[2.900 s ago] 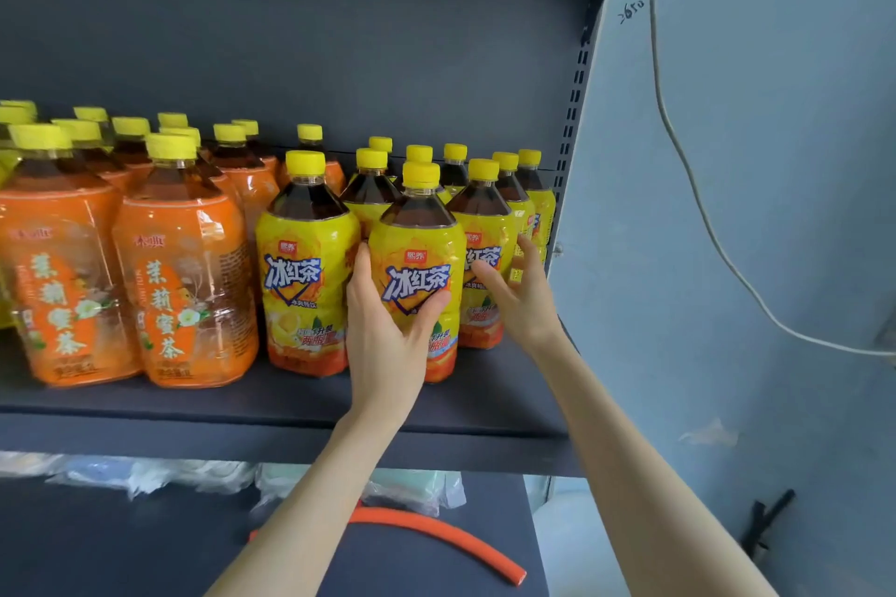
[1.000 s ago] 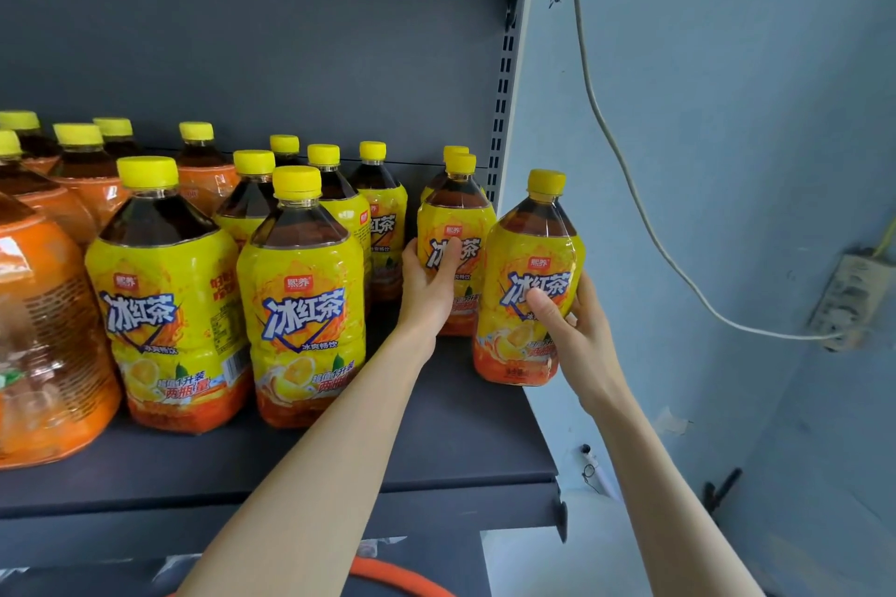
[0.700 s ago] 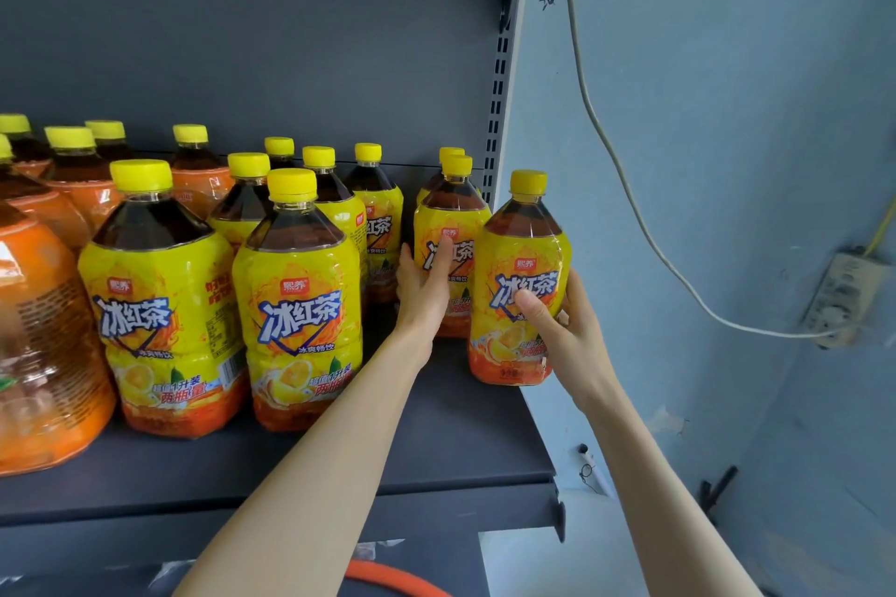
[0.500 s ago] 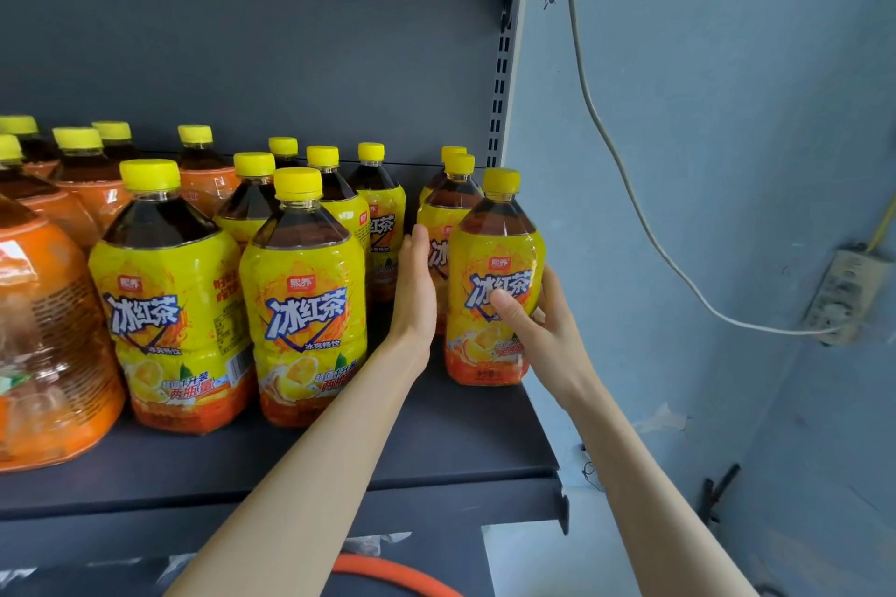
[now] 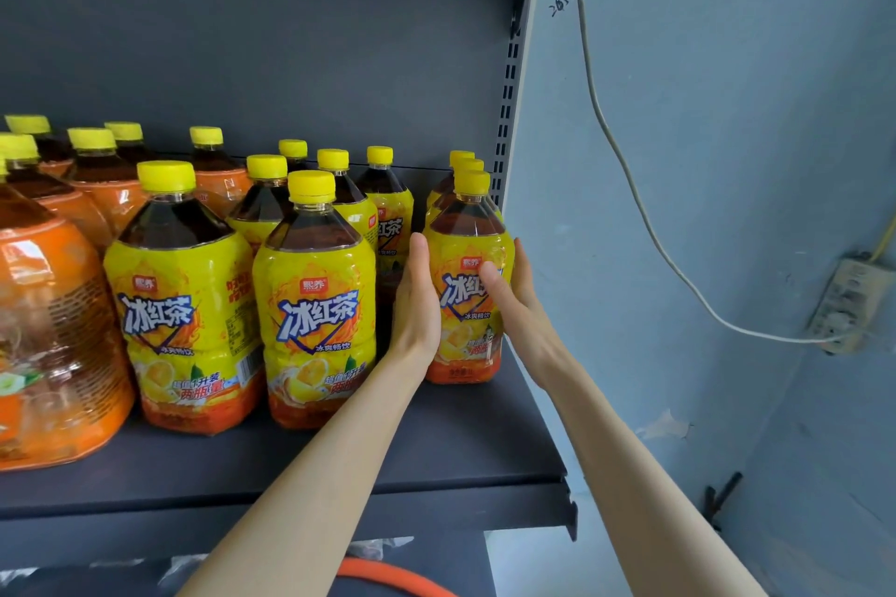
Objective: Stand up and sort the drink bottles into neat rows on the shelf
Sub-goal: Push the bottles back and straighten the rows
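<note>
Bottle between left fingers, right fingers

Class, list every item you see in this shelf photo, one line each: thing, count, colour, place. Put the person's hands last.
Yellow-label tea bottles: nine caps showing, yellow, right part of shelf.
Orange-label bottles: at least six, orange with yellow caps, left.
Shelf: one, dark grey, under the bottles.
Slotted upright: one, dark grey, shelf's right edge.
Cable: one, white, hanging down the blue-grey wall.
Power strip: one, off-white, on wall, far right.
Hose: one, orange, below shelf.
Left hand: one, flat against front right bottle's left side.
Right hand: one, curled round that bottle's right side.
</note>
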A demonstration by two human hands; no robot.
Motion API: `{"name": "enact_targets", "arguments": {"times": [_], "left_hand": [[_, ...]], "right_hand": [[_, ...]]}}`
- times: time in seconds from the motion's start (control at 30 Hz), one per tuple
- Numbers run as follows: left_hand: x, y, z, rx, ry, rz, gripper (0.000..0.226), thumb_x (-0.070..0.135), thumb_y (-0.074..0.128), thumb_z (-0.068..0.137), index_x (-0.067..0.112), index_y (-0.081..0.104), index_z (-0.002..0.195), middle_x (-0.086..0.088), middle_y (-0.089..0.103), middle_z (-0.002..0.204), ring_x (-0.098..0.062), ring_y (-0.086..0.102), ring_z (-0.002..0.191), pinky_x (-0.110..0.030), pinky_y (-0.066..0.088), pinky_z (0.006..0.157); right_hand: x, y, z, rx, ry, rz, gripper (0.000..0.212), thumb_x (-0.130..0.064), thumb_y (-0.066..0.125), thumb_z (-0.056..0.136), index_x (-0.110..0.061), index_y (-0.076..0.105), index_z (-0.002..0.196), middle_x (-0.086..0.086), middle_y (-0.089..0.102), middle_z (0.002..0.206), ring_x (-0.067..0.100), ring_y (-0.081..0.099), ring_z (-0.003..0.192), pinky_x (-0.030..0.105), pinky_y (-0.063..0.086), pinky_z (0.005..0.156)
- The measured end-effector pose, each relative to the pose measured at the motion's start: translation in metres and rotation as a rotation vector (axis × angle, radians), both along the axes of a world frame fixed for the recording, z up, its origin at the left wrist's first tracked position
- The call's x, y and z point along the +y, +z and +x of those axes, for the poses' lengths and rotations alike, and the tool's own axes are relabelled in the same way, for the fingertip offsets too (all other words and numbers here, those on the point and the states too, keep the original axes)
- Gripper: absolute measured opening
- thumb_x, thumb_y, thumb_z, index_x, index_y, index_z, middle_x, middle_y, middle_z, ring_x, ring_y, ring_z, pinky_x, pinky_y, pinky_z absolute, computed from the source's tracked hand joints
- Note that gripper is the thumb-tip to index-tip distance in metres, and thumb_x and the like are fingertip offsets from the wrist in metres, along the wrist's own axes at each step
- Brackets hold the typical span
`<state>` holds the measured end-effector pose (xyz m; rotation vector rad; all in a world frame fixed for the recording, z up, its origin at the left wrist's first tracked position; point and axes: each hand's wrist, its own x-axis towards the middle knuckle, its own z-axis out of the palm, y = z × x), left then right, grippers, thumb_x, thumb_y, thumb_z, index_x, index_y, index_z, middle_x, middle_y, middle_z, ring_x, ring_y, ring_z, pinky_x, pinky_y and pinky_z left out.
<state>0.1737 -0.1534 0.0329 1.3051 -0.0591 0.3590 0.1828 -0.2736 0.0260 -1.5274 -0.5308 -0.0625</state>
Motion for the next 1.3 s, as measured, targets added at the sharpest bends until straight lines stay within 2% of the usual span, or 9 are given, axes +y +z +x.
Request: {"name": "enact_targets", "arguments": {"times": [0.17,0.43,0.57,0.77,0.9,0.97,1.1,1.2,1.3], "left_hand": [[-0.004,0.000,0.002,-0.007,-0.018,0.002,0.065,0.062,0.021,0.093,0.021,0.057,0.128,-0.002,0.069,0.112,-0.010,0.067,0.096,-0.022,0.056,0.071],[-0.006,0.001,0.003,-0.003,0.016,0.037,0.080,0.072,0.021,0.078,0.023,0.051,0.133,-0.004,0.064,0.121,-0.016,0.062,0.108,-0.036,0.053,0.091],[-0.008,0.003,0.003,-0.020,0.054,0.054,0.070,0.068,0.020,0.085,0.026,0.045,0.135,-0.003,0.060,0.125,-0.011,0.059,0.109,-0.030,0.052,0.086],[-0.006,0.005,-0.002,-0.002,0.057,0.103,0.087,0.075,0.019,0.072,0.024,0.043,0.140,-0.004,0.057,0.132,-0.018,0.055,0.119,-0.040,0.048,0.099],[-0.005,0.006,-0.007,0.023,0.078,0.158,0.083,0.074,0.018,0.076,0.024,0.048,0.135,-0.002,0.060,0.127,-0.018,0.056,0.117,-0.040,0.047,0.100],[-0.003,0.007,-0.011,0.029,0.128,0.196,0.071,0.068,0.017,0.087,0.024,0.051,0.131,-0.002,0.061,0.126,-0.019,0.056,0.117,-0.041,0.046,0.101],[-0.006,0.009,-0.026,0.022,0.203,0.289,0.057,0.053,0.021,0.098,0.021,0.043,0.140,-0.003,0.054,0.136,-0.019,0.049,0.126,-0.028,0.039,0.102],[-0.008,0.004,-0.055,-0.018,0.246,0.399,0.051,0.046,0.028,0.100,0.020,0.038,0.143,0.002,0.049,0.140,-0.011,0.045,0.127,-0.015,0.032,0.094],[-0.001,-0.007,-0.091,-0.089,0.274,0.401,0.041,0.036,0.045,0.098,0.019,0.047,0.135,0.012,0.054,0.124,0.006,0.051,0.107,0.002,0.035,0.081]], "right_hand": [[0.003,0.002,0.009,-0.002,-0.009,-0.062,0.080,-0.059,0.044,0.079,-0.022,0.029,0.149,-0.007,0.061,0.123,-0.003,0.067,0.099,0.014,0.054,0.072],[0.003,0.002,0.014,-0.009,-0.040,-0.057,0.074,-0.054,0.043,0.081,-0.014,0.041,0.142,0.004,0.064,0.124,0.006,0.067,0.101,0.018,0.055,0.074],[0.001,0.004,0.015,-0.002,-0.054,-0.048,0.074,-0.055,0.044,0.080,-0.012,0.045,0.140,0.003,0.066,0.119,0.005,0.069,0.098,0.018,0.055,0.073],[0.003,0.004,0.014,-0.017,-0.080,-0.048,0.073,-0.056,0.046,0.080,-0.014,0.044,0.139,0.005,0.065,0.123,0.012,0.067,0.105,0.024,0.057,0.080],[0.006,0.004,0.005,-0.009,-0.124,-0.048,0.075,-0.061,0.049,0.077,-0.018,0.046,0.138,0.005,0.065,0.124,0.019,0.066,0.109,0.038,0.056,0.091],[0.006,0.005,-0.002,-0.010,-0.167,-0.061,0.073,-0.064,0.050,0.074,-0.020,0.049,0.133,0.001,0.067,0.120,0.013,0.067,0.103,0.033,0.057,0.087],[0.001,0.009,-0.018,-0.050,-0.274,-0.090,0.046,-0.063,0.055,0.079,-0.037,0.047,0.116,-0.026,0.063,0.100,-0.003,0.065,0.094,0.017,0.055,0.071],[-0.003,0.011,-0.039,-0.154,-0.341,-0.123,0.038,-0.045,0.062,0.090,-0.044,0.043,0.122,-0.046,0.052,0.106,-0.018,0.054,0.102,0.010,0.047,0.083],[-0.004,0.012,-0.059,-0.279,-0.448,-0.141,0.051,-0.040,0.063,0.091,-0.023,0.047,0.137,-0.027,0.046,0.122,-0.001,0.045,0.117,0.021,0.040,0.098]]}}
